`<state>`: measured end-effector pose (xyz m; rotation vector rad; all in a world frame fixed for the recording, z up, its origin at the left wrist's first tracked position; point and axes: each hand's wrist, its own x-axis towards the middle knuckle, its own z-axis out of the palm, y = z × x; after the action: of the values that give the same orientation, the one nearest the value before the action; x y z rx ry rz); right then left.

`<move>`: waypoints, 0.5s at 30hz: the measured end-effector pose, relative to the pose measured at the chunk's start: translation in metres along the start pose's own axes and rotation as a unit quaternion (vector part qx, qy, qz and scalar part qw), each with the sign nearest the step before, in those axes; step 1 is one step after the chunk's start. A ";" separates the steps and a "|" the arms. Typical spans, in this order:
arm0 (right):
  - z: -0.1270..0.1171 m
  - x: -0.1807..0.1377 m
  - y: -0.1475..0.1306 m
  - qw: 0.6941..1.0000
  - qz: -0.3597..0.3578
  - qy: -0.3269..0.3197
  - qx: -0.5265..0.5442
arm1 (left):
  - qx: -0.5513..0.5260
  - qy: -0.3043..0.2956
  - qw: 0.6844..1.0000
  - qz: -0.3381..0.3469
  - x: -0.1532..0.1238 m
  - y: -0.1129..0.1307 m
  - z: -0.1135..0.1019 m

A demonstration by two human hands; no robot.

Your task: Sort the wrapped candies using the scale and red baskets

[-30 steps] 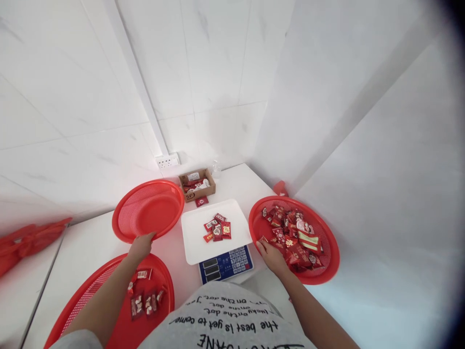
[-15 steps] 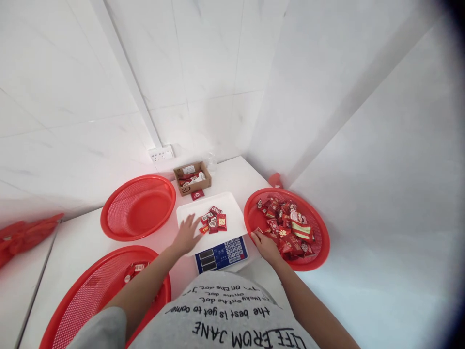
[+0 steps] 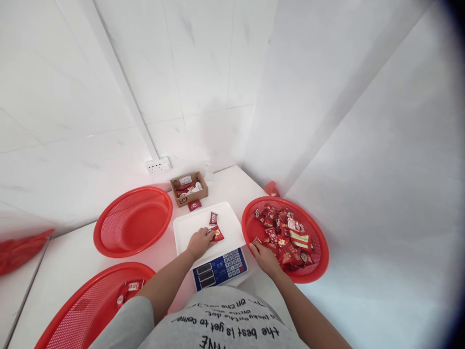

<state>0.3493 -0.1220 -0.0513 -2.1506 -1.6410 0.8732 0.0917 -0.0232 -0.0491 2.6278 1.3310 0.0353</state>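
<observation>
My left hand (image 3: 200,244) is on the white tray (image 3: 192,220) of a digital scale (image 3: 220,268), its fingers curled over small red candy packets that it mostly covers. One red packet (image 3: 218,234) shows at the fingertips. Just beyond them lies a narrower packet (image 3: 213,218), apart from the hand. On the right, my right hand (image 3: 264,258) grips the near left rim of a red plastic basket (image 3: 321,242), fingers over the edge. Many red candy packets (image 3: 283,237) are heaped in that basket.
A red basket (image 3: 132,220) with nothing visible inside stands back left. Nearer, another red basket (image 3: 69,305) holds a few packets. A small cardboard box (image 3: 191,197) with packets sits by the wall, below a socket (image 3: 158,165). A red packet (image 3: 194,205) lies before it.
My left hand has moved down onto the packets on the tray, and its spread fingers have closed over them. My right hand stays on the basket rim. The view has shifted slightly.
</observation>
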 end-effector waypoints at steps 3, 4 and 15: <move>0.000 0.000 0.000 1.000 0.000 -0.002 -0.004 | -0.017 0.005 0.999 -0.032 0.001 -0.002 0.001; 0.000 0.000 0.000 1.000 -0.001 -0.002 -0.005 | -0.024 0.012 0.999 -0.046 0.001 -0.003 0.001; -0.003 -0.001 -0.002 1.000 -0.002 -0.003 0.003 | -0.080 0.171 0.949 -0.251 -0.029 -0.066 -0.057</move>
<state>0.3495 -0.1223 -0.0480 -2.1427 -1.6419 0.8821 0.0154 0.0008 -0.0038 2.1408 1.9786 0.5205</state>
